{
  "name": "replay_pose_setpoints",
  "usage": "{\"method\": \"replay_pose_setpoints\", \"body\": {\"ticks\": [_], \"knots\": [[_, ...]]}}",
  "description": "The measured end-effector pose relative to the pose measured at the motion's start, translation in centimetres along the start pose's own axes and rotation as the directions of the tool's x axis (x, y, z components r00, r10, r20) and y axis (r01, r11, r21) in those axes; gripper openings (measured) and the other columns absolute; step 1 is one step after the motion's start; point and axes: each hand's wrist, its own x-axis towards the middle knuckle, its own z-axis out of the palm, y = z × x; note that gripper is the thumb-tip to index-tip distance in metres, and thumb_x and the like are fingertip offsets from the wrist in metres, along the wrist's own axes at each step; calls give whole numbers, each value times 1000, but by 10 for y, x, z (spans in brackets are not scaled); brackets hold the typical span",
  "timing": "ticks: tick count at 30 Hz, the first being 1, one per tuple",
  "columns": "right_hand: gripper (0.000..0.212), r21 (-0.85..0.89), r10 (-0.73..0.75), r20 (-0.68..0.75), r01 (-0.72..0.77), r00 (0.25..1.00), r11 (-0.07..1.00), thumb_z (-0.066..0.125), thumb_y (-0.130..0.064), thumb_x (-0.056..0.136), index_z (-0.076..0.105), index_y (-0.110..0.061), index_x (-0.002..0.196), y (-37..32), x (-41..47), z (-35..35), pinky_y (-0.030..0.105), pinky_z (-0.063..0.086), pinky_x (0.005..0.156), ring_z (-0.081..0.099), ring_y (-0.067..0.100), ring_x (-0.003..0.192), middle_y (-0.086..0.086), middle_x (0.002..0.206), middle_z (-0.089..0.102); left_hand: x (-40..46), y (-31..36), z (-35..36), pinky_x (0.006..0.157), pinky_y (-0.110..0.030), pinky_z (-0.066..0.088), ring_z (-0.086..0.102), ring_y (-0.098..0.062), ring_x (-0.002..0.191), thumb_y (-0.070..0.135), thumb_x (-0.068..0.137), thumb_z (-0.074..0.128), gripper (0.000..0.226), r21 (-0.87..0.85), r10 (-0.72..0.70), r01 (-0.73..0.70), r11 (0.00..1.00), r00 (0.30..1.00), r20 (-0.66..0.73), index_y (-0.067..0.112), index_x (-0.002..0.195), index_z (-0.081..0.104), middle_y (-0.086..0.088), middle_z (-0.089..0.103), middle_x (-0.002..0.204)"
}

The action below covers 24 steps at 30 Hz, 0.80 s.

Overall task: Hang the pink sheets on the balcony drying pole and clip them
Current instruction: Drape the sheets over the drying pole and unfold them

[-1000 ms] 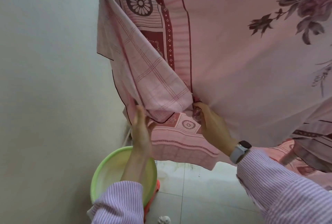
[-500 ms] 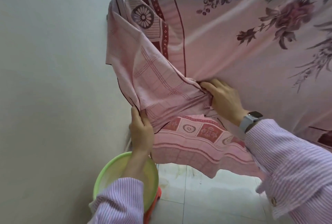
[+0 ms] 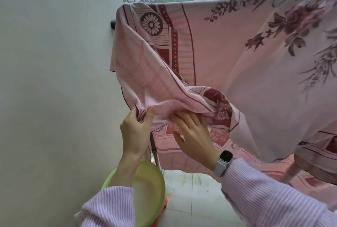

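Note:
A large pink sheet (image 3: 228, 62) with dark floral and medallion prints hangs over the drying pole, whose black end cap (image 3: 113, 24) meets the left wall. The sheet's left edge is folded over toward me in a checked flap. My left hand (image 3: 135, 132) pinches that flap's lower corner between thumb and fingers. My right hand (image 3: 193, 135), with a watch on the wrist, reaches under the bunched fold beside it; its fingertips are hidden by the cloth. No clips are in view.
A white wall (image 3: 54, 81) closes the left side. A green plastic basin (image 3: 145, 190) sits on an orange stool below my left arm. Pale floor tiles (image 3: 191, 199) lie beneath the sheet. Buildings and trees show beyond the pole.
The view tilted up, showing the pole end and the town. My right hand moved left and down next to my left hand, and the folded flap bunched between them.

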Motion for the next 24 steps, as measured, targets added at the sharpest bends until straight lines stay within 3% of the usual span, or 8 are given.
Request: {"method": "replay_pose_setpoints", "body": {"ticks": [3, 6, 10, 14, 16, 19, 21, 24], "knots": [[47, -36, 77, 87, -74, 993, 997, 58, -25, 81, 46, -17, 126, 9, 12, 5, 46, 40, 94, 44, 25, 121, 4, 130, 52, 4, 0, -4, 46, -16, 30, 29, -9, 50, 33, 80, 64, 42, 6, 10, -10, 1000, 1000, 6, 10, 56, 39, 8, 34, 48], [26, -40, -5, 29, 6, 1000, 999, 49, -11, 82, 61, -12, 105, 31, 27, -8, 40, 49, 88, 59, 26, 103, 6, 109, 65, 14, -12, -11, 45, -18, 28, 26, -9, 49, 29, 77, 69, 43, 28, -19, 18, 999, 1000, 25, 7, 55, 40, 8, 33, 48], [27, -9, -25, 298, 29, 954, 1000, 40, -22, 86, 64, -10, 84, 58, 44, -35, 35, 51, 55, 65, 29, 66, 7, 76, 70, 31, -13, -8, 45, -17, 29, 30, -15, 52, 29, 75, 71, 42, 70, -5, 3, 998, 1000, 25, -2, 61, 46, 1, 40, 51], [16, 264, 121, 413, -246, 902, 933, 52, -18, 89, 63, -11, 80, 71, 47, -49, 20, 41, 63, 56, 1, 64, -11, 72, 63, 31, 5, 12, 61, -4, 43, 54, 2, 69, 32, 75, 70, 36, -179, -150, 139, 974, 988, -46, 10, 98, 53, 12, 56, 80], [19, 369, 263, 412, -424, 872, 827, 54, -12, 88, 60, -8, 70, 73, 50, -53, 17, 33, 55, 45, -7, 51, -14, 59, 50, 18, 11, 26, 75, -20, 52, 60, -1, 86, 35, 74, 70, 53, -441, -311, 278, 853, 951, -1, 15, 114, 42, 12, 54, 98], [10, 388, 421, 418, -577, 805, 719, 58, -16, 86, 62, -12, 78, 73, 53, -53, 12, 34, 47, 47, -4, 51, -11, 60, 52, -10, 16, 49, 74, -24, 49, 58, 0, 78, 41, 70, 71, 49, -489, -420, 350, 799, 907, -37, 18, 102, 43, 5, 53, 93], [4, 435, 463, 407, -613, 787, 660, 62, -17, 84, 61, -16, 80, 73, 52, -50, 10, 36, 47, 49, -5, 49, -11, 62, 56, -25, 23, 60, 68, -19, 45, 53, -1, 71, 44, 69, 70, 37, -398, -316, 269, 877, 947, -58, 21, 87, 48, 1, 54, 85], [2, 460, 443, 435, -617, 783, 638, 64, -16, 82, 64, -15, 80, 72, 48, -47, 12, 35, 48, 47, -5, 47, -8, 60, 57, -29, 24, 74, 75, -26, 44, 50, -8, 82, 24, 79, 68, 16, -29, 210, -213, 977, 975, -71, 13, 89, 61, 1, 56, 88]]}}
